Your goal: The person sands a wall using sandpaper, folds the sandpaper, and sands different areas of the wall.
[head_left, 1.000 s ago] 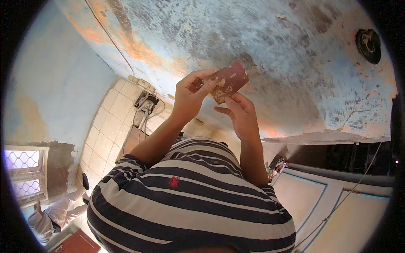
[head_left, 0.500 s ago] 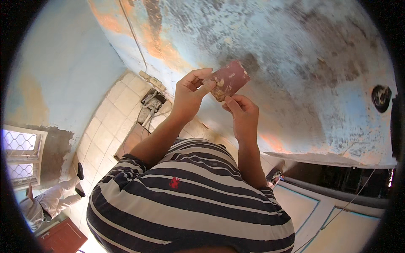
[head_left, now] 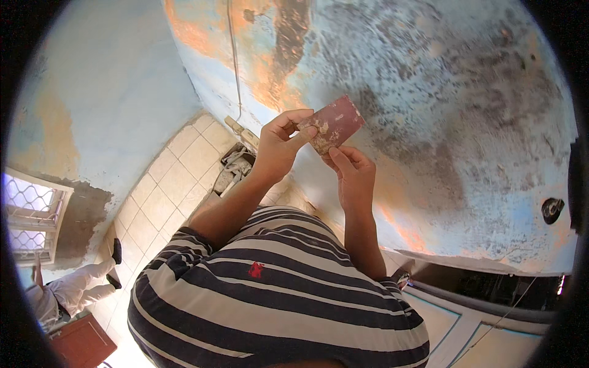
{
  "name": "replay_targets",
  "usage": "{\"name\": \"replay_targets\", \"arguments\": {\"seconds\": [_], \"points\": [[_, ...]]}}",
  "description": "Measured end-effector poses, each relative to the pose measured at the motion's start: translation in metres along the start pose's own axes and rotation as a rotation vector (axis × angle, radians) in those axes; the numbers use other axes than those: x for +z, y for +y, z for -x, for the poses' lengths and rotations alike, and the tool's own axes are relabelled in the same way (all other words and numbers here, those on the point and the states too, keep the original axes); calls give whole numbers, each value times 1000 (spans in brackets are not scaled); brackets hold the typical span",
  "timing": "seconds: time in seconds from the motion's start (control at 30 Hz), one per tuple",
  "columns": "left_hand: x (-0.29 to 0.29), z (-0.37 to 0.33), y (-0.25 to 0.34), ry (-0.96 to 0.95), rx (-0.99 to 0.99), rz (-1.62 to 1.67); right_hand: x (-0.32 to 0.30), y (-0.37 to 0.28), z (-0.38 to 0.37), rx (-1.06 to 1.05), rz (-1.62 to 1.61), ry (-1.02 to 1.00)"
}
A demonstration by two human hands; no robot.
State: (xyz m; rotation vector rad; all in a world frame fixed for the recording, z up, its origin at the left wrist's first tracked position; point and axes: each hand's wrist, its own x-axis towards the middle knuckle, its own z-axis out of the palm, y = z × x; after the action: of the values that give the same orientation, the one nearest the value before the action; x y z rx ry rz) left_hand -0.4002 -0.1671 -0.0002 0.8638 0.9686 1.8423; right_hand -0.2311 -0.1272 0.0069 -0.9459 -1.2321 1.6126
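Observation:
Both hands hold up one small rectangular piece of sandpaper, dark maroon, with pale worn and crusted patches on its lower left part. My left hand pinches its left end, the thumb lying over the worn patch. My right hand grips the lower edge between thumb and fingers. Behind the sandpaper rises a wall with patchy blue, orange and dark grey paint. The side of the sandpaper turned away from me is hidden.
A cable runs down the wall to a pale socket strip. Near it, a dusty tool or box lies on the tiled floor. At the far left are a grilled window, another person and a red-brown board.
My view has swung a little, so the wall and floor sit differently in the picture. Both hands keep their hold on the sandpaper, which is tilted slightly differently.

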Motion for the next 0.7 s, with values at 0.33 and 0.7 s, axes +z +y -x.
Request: {"name": "replay_targets", "arguments": {"seconds": [0.33,0.7], "points": [[-67,-23,29,-3,-36,-65,72,34,-22,-39,-255,-42],[-75,-28,21,-52,-101,-135,78,20,-23,-112,-203,132]]}}
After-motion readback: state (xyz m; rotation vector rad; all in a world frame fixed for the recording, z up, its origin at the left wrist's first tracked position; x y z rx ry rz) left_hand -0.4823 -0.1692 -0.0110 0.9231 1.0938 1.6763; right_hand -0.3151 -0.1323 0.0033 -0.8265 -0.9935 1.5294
